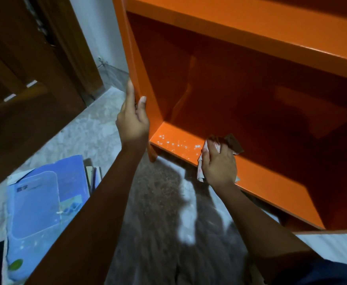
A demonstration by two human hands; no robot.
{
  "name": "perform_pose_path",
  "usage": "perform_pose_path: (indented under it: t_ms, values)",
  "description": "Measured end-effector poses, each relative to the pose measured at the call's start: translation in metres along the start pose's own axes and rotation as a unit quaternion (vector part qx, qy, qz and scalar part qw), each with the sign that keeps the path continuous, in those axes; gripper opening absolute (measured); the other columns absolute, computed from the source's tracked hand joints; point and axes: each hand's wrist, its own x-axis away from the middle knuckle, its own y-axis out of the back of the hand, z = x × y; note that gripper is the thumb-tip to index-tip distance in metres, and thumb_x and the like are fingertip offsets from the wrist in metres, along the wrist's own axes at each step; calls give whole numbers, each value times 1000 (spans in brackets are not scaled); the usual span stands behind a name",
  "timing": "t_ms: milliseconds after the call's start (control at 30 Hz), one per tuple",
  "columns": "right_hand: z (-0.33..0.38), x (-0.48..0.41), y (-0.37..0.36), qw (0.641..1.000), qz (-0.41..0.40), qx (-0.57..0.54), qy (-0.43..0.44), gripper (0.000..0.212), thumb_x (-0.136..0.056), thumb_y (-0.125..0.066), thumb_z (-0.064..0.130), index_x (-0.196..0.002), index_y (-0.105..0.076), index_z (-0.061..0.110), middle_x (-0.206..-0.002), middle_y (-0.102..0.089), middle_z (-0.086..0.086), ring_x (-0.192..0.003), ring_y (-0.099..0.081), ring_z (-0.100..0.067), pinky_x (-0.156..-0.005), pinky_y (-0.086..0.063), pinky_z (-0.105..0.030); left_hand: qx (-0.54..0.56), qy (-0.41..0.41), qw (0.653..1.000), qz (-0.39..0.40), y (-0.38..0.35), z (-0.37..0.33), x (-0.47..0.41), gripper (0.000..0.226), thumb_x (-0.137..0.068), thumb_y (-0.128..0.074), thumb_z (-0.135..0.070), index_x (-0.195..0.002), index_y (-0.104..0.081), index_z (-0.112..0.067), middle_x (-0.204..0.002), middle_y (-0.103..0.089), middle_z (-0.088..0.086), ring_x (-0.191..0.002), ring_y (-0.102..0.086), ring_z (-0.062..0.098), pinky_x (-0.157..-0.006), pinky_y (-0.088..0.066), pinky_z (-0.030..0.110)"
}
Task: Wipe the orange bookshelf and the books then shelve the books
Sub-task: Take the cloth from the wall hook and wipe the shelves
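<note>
The orange bookshelf [250,38] is seen from above and in front, and its lower compartment is open and holds no books. The front edge of its left side panel [139,68] is clamped in the grip of the left hand [132,120]: the thumb [142,101] is laid on the inner face and the fingers are wrapped round the outer face.

The front lip of the bottom shelf [271,182] is met by the right hand [220,165], whose grip is closed on a bunched cloth [233,141] and is pressed down on the board. The cloth is seen past the fingertips, further into the bookshelf, and also at the thumb side, where it hangs over the lip. A patch of white specks [174,144] lies on the bottom shelf between the cloth and the left side panel. To the right of the hand a bare stretch of the board is seen.

A pile of books [45,202], a blue 1 on top, is laid on the floor [158,202] left of the bookshelf and well apart from both hands. A dark wooden door [24,79] stands further left.

The right end and the top of the bookshelf are cut off. The back of the compartment is in deep shadow. The lower books in the pile are mostly hidden, so they cannot be counted.
</note>
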Motion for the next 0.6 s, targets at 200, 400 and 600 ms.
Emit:
perform_pose_path:
  t_ms: [200, 400, 600]
  values:
    - [24, -17, -15, 998, 8, -35, 53, 46, -96, -34, 33, -137, -47, 17, -127, -52, -18, -114, -49, -36, -93, -39, -39, 11, 8, 1000, -1, 1, 1, 0, 51, -98, -39, -33, -146, -29, -22, -131, -57, 8, -114, -59, 22, -92, -49, 41]
    - [53, -34, -28, 988, 33, -92, 118, 51, -92, -30, 40, -131, -55, 19, -130, -56, -9, -114, -52, -31, -93, -39, -33, 11, 15, 1000, 10, 5, -2, 0, 51, -97, -41, -33, -146, -29, -22, -133, -56, 7, -115, -58, 22, -95, -48, 40]
    - [74, -45, -38, 970, 33, -148, 188, 33, -91, -49, 22, -120, -65, 17, -123, -62, -10, -111, -57, -32, -91, -42, -36, 16, 11, 1000, 0, 8, -5, -1, 50, -96, -46, -28, -144, -33, -20, -124, -62, 3, -105, -62, 15, -84, -48, 23]
